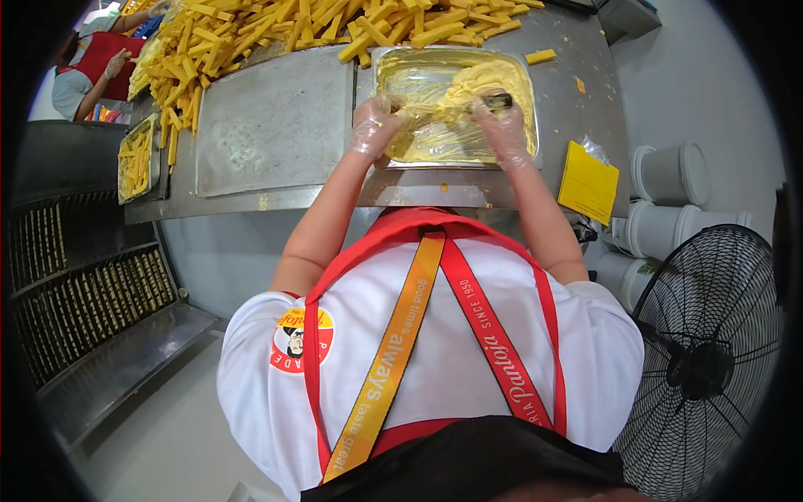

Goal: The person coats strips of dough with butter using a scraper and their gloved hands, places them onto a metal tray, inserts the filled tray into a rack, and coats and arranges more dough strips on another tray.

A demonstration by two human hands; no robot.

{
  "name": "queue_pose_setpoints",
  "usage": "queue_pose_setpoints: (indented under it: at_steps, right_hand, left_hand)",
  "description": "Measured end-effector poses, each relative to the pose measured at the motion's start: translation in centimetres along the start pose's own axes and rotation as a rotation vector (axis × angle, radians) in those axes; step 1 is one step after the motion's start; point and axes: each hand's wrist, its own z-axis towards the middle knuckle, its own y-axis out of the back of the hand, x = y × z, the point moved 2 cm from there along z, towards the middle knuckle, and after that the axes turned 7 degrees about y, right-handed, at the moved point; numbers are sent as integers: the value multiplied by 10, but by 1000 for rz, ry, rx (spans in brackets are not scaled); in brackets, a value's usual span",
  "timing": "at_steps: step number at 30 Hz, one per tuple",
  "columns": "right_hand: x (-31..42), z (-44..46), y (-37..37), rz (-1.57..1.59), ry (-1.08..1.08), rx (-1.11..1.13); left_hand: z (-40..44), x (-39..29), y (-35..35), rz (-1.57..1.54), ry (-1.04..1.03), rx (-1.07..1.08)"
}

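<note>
A metal tray (537, 159) in front of me holds a soft yellow mixture (485, 77) with clear plastic film (427, 138) across part of it. My left hand (375, 127), in a clear glove, is closed at the tray's left edge, pinching what looks like the film. Over the tray's right part, my right hand (500, 125), also gloved, has its fingers curled beside a dark object (499, 101); it seems to grip it, but what the object is stays unclear. Smeared film or mixture stretches between the two hands.
Yellow sticks (293, 25) are heaped at the back, beyond a flat metal sheet (272, 125). A small tray (153, 159) stands far left. A yellow card (588, 182) lies right. Buckets (669, 171) and a fan (701, 368) stand right. Another person (92, 71) works back left.
</note>
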Motion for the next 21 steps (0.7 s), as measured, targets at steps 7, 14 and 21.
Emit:
queue_pose_setpoints:
  at_steps: [7, 14, 21]
  right_hand:
    - [7, 26, -1, 156, 41, 32]
    - [6, 46, 8, -235, -153, 22]
    - [-27, 49, 5, -147, -98, 195]
  left_hand:
    - [0, 0, 8, 326, -640, 45]
    - [1, 8, 7, 310, -816, -5]
    - [-2, 33, 14, 345, -573, -63]
